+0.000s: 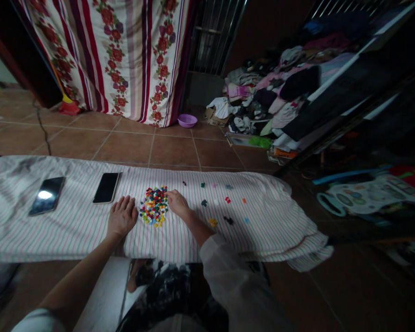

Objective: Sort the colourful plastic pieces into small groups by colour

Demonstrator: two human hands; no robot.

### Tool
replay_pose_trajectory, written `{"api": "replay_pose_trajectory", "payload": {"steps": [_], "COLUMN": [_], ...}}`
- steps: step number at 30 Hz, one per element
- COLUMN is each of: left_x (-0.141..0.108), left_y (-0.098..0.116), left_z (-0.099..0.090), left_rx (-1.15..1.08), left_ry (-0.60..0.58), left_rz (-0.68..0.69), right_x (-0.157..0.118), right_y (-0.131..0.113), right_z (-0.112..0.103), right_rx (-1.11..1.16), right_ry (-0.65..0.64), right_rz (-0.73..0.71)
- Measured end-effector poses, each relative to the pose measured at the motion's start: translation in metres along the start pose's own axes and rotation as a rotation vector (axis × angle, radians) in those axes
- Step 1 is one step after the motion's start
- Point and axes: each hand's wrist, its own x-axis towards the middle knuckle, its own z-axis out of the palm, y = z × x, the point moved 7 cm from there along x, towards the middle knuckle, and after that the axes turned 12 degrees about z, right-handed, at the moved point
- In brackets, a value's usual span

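The left hand (pixel 122 216) and right hand (pixel 178 204) are held apart — tiny colored bits (pixel 154 206) are heaped between (two phones (pixel 106 187) are laid on the striped cloth (pixel 263 230)).

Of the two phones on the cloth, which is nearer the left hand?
The dark-screened phone just above the left hand; the other phone lies farther off, with bright glare on its screen.

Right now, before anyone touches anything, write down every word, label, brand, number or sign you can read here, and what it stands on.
No readable text anywhere.
The two phones: no readable marks.
The heap of small coloured pieces: no marks can be made out.
The white toy panel: printed markings, too dark and blurred to read.
The orange packet on the floor: too small to read.
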Motion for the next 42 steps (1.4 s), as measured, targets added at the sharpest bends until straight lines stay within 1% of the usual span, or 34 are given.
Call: {"api": "replay_pose_trajectory", "payload": {"steps": [5, 15, 20, 26, 35, 42], "left_x": [0.0, 0.0, 0.0, 0.001, 0.0, 0.0], "left_y": [-0.001, 0.0, 0.0, 0.001, 0.001, 0.002], "left_z": [0.001, 0.0, 0.0, -0.001, 0.0, -0.004], "left_rx": [-0.031, -0.035, -0.051, -0.026, -0.008, -0.004], "left_ry": [0.002, 0.011, -0.013, -0.018, -0.008, 0.016], "left_rz": [-0.006, -0.017, -0.017, -0.012, 0.0, 0.006], "right_x": [0.003, 0.006, 0.004, 0.004, 0.012, 0.009], "right_y": [0.002, 0.005, 0.004, 0.002, 0.012, 0.014], "right_z": [-0.002, -0.002, -0.001, 0.001, 0.002, 0.001], "right_rx": [-0.01, 0.014, 0.001, -0.029, 0.085, 0.124], "right_ry": [0.007, 0.051, 0.022, -0.032, 0.017, 0.076], "right_rz": [0.068, 0.063, 0.022, 0.02, 0.079, 0.047]}}
